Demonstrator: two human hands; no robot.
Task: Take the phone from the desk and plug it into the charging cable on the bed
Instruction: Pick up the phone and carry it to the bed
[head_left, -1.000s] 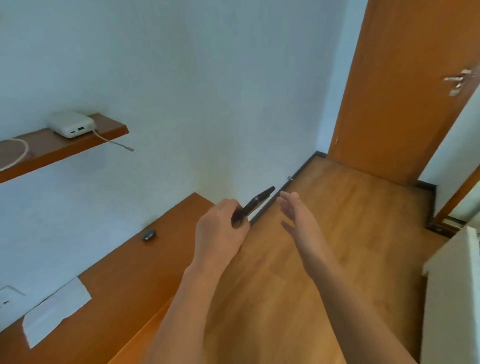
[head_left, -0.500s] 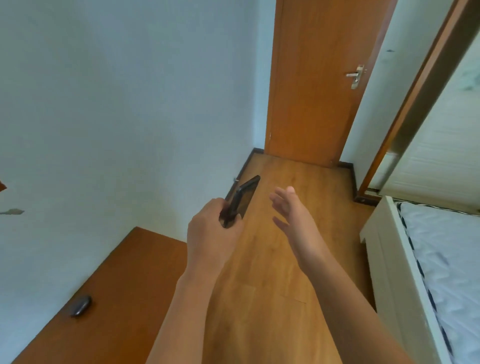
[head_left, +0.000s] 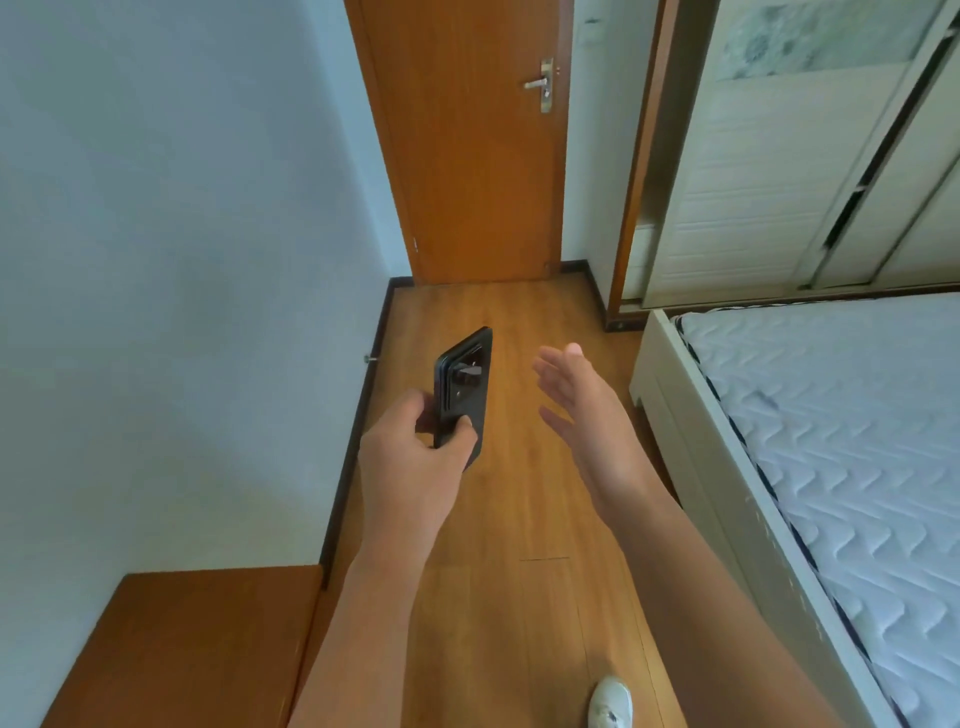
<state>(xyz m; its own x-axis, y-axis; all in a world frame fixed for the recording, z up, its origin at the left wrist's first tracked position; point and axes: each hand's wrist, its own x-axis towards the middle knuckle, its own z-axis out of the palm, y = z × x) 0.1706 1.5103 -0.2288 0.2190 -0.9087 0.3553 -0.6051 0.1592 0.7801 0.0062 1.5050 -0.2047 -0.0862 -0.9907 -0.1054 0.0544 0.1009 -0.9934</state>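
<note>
1. Left hand (head_left: 415, 462) gripping black phone (head_left: 464, 387) by its lower end, thumb across the back, fingers curled behind; phone upright, camera side toward viewer, held over the wood floor (head_left: 519, 519).
2. Right hand (head_left: 587, 410) flat and loose beside the phone, fingers straight, holding nothing, not touching it.
3. Changed over the last second: view swung right; wall shelf and power bank gone from frame, only the counter (head_left: 197, 644) corner left at near left, bed (head_left: 831, 441) now filling the right side, door (head_left: 467, 156) far centre.
4. Phone turned from near edge-on to showing its back.
5. Meaning: pickup done, phone clear of counter, carry toward bed under way.
6. Charging cable not visible on the shown part of the mattress; plug-in not yet started.
7. White shoe (head_left: 610, 701) at bottom edge.
</note>
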